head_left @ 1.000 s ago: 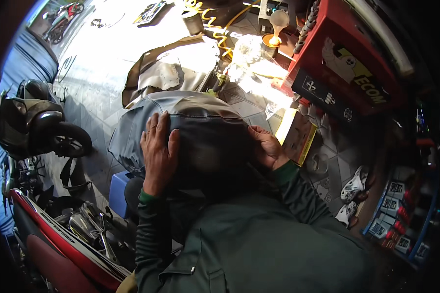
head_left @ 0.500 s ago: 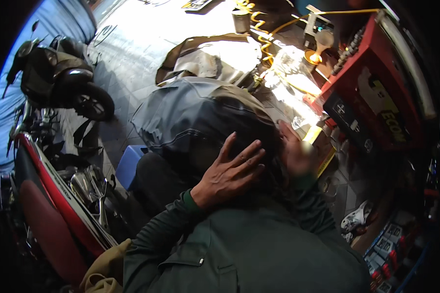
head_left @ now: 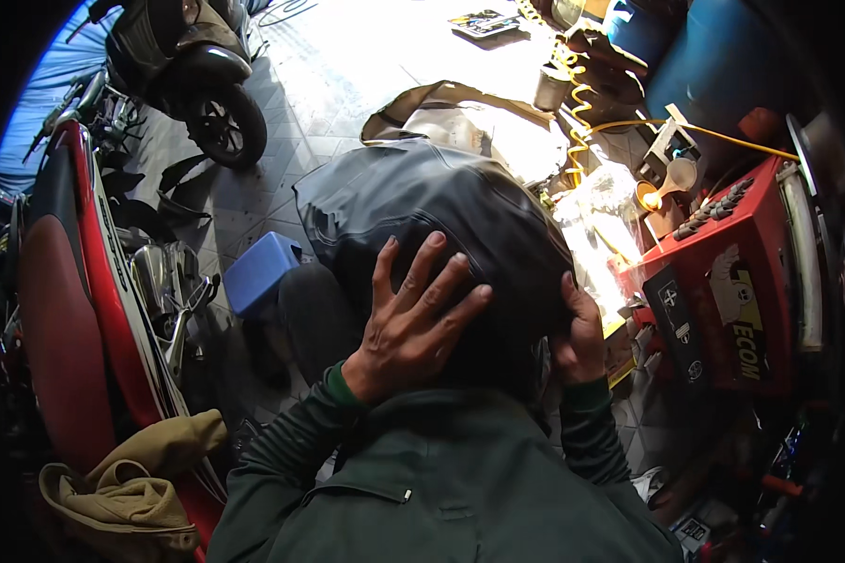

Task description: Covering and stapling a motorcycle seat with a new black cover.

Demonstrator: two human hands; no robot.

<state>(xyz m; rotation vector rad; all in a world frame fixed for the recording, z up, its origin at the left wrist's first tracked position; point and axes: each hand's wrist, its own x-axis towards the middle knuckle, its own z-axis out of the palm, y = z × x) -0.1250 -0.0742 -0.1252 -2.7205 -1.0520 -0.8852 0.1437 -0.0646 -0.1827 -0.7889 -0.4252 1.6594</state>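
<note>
Left hand (head_left: pixel 415 324) spread on black cover (head_left: pixel 441 192), right hand (head_left: pixel 582 333) at its edge, grip unclear, can (head_left: pixel 665 225) with orange contents (head_left: pixel 648 196)

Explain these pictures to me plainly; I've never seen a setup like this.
There is no robot here. What you see are a person's bare left hand, spread over a dark leather-like cover, and right hand, at the cover's right edge, its grip unclear. Every picture comes from one fisheye camera worn on the head, looking down, so straight edges bend. Ahead on the tiled floor lies a pale sheet. A red box stands right, a red motorbike left.
</note>
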